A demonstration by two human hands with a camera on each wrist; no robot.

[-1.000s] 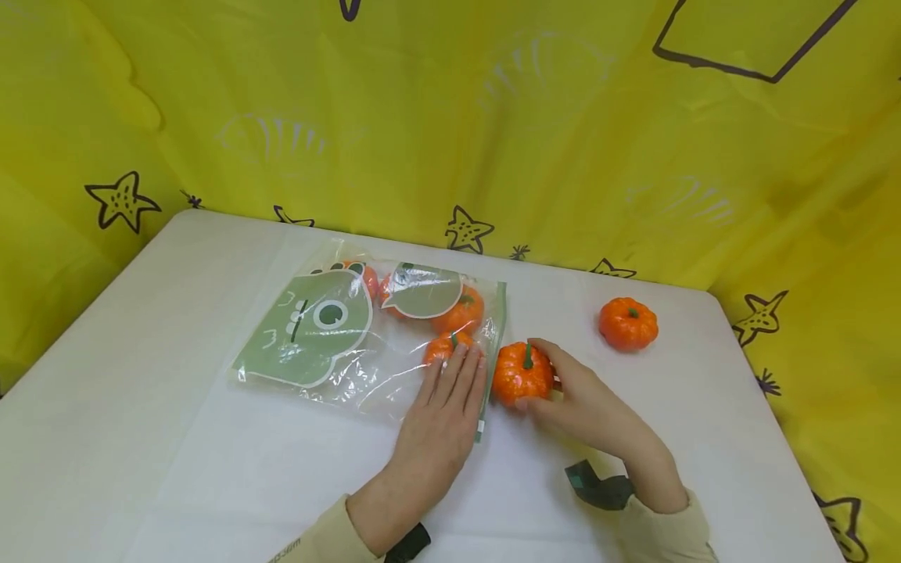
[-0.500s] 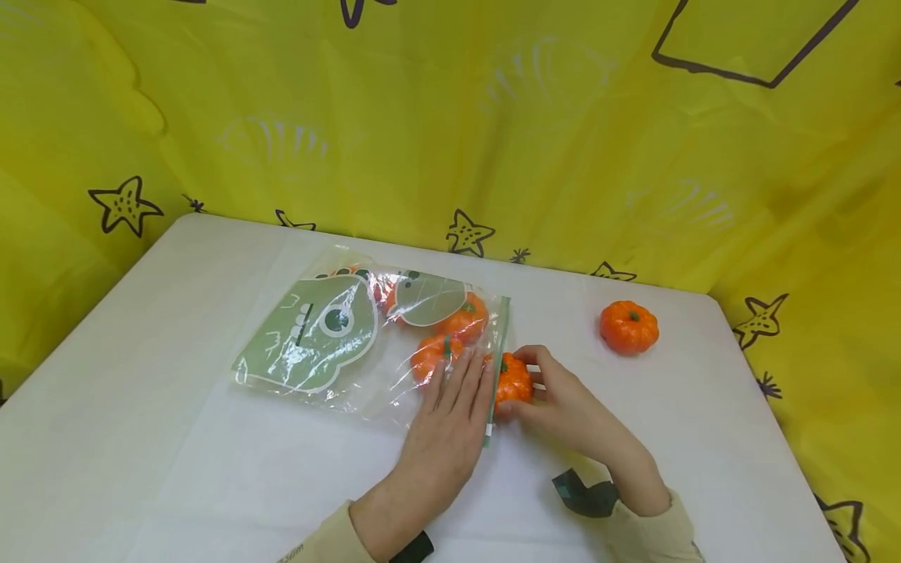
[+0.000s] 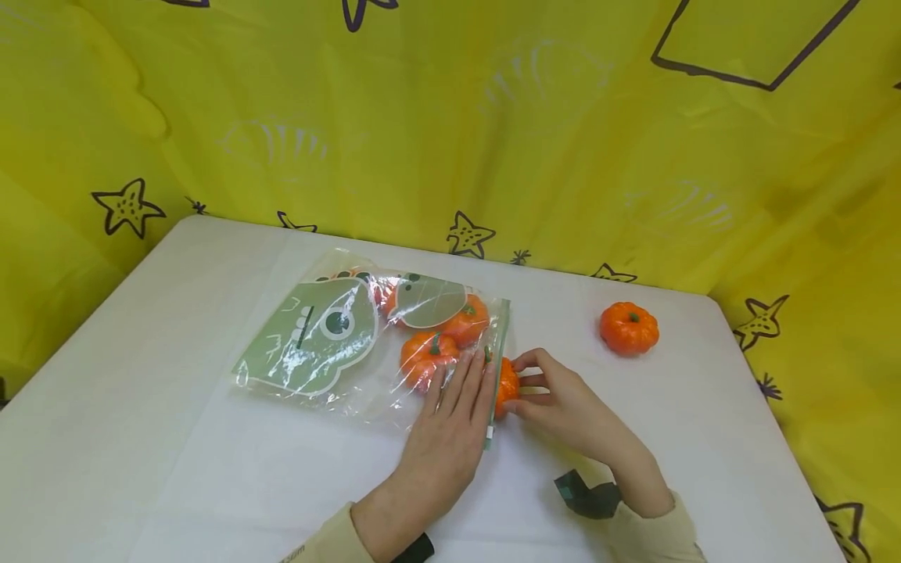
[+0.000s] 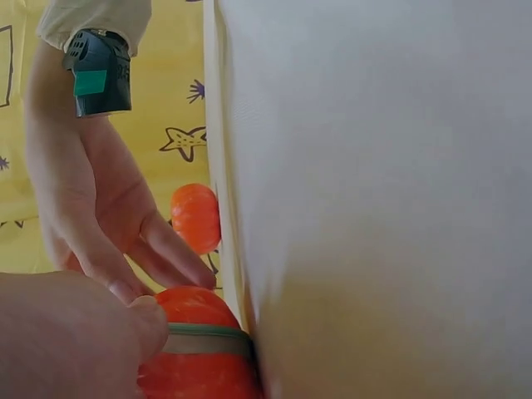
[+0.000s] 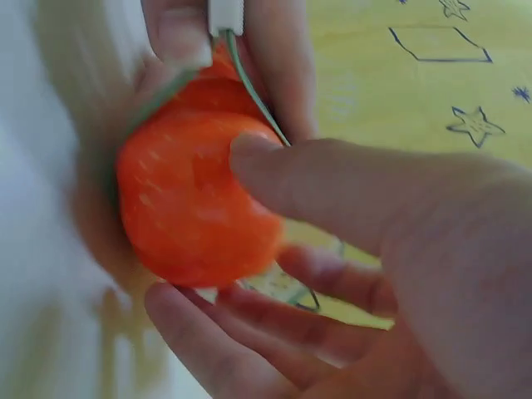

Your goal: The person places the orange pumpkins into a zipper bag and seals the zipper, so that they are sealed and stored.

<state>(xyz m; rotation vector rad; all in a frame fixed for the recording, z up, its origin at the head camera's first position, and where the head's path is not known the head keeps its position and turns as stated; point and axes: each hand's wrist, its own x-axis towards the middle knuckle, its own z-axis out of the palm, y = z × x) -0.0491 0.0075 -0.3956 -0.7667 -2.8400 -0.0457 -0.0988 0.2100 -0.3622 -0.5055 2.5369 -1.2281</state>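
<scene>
A clear zip bag (image 3: 310, 344) with a green cartoon print lies on the table, several small orange toy pumpkins (image 3: 431, 356) inside it. My left hand (image 3: 445, 446) rests on the bag by its mouth, fingers straight; in the right wrist view its thumb (image 5: 181, 43) touches the green rim. My right hand (image 3: 563, 403) holds another toy pumpkin (image 5: 195, 195) between thumb and fingers. That pumpkin sits partly inside the mouth, whose green edges (image 5: 262, 96) spread around it. From the head view, the bag and left fingers hide much of it.
One more toy pumpkin (image 3: 629, 328) stands alone toward the right rear of the white table (image 3: 281, 485). A yellow patterned cloth (image 3: 422, 141) hangs behind the table. Each wrist carries a dark camera mount (image 3: 587, 494).
My right hand has moved left, pushing its pumpkin from beside the bag into the mouth. The nearest pumpkin inside has shifted left. My left hand has stayed almost in place.
</scene>
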